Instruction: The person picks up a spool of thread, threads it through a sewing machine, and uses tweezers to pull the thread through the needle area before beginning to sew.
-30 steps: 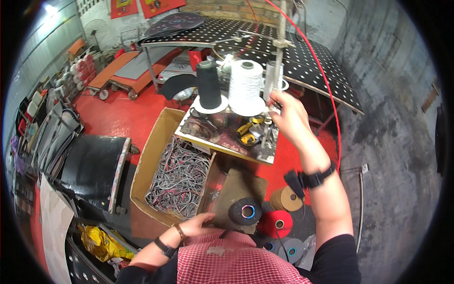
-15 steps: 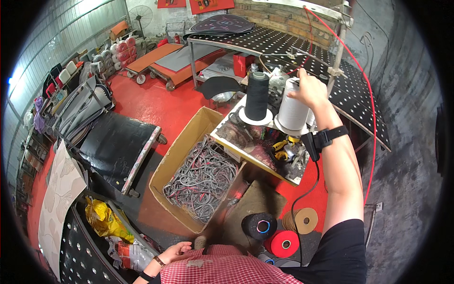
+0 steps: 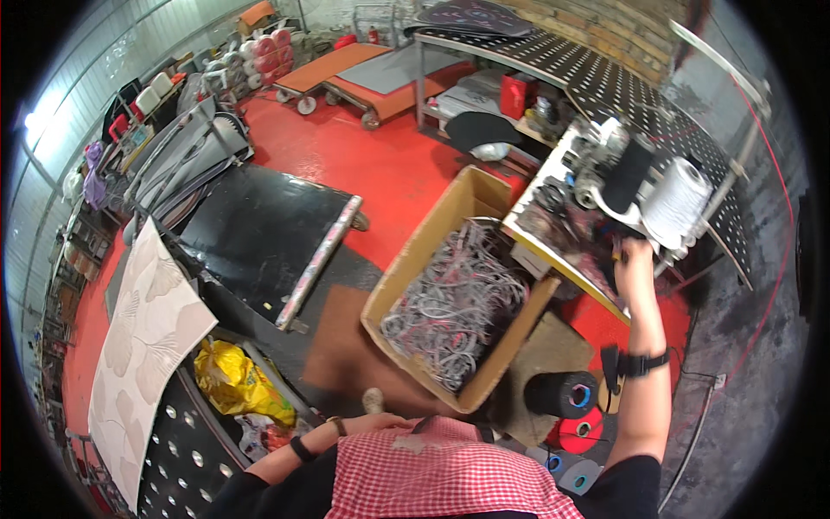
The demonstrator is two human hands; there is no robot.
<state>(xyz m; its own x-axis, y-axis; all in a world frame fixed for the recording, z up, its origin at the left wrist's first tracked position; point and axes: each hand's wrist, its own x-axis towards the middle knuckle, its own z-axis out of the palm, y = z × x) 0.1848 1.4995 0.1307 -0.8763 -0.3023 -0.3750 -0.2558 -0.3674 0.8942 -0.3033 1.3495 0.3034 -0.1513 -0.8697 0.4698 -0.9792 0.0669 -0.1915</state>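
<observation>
Hands first: the right hand (image 3: 634,259) was stretched out to the cluttered bench (image 3: 553,259), fingers curled around something small and dark at its edge, too small to name. The left hand (image 3: 373,422) sat tucked against the checked shirt (image 3: 450,471), and whether it was open or closed could not be told. Down by the feet lay a black spool (image 3: 562,394) and a red spool (image 3: 577,430) on the floor. Just ahead stood the cardboard box (image 3: 415,268), heaped with grey strips (image 3: 454,303), pressed right against the bench. On the bench, just beyond the reaching hand, a black cone (image 3: 624,176) and a white cone (image 3: 676,197) stood side by side. Further off, a black sheet (image 3: 251,229) lay on the red floor, with carts (image 3: 346,73) near the far wall. Risk, as I judged it: the reach went close under both cones, so a careless lift of the wrist could have knocked one over, and the loose spools underfoot could have rolled under a step.
</observation>
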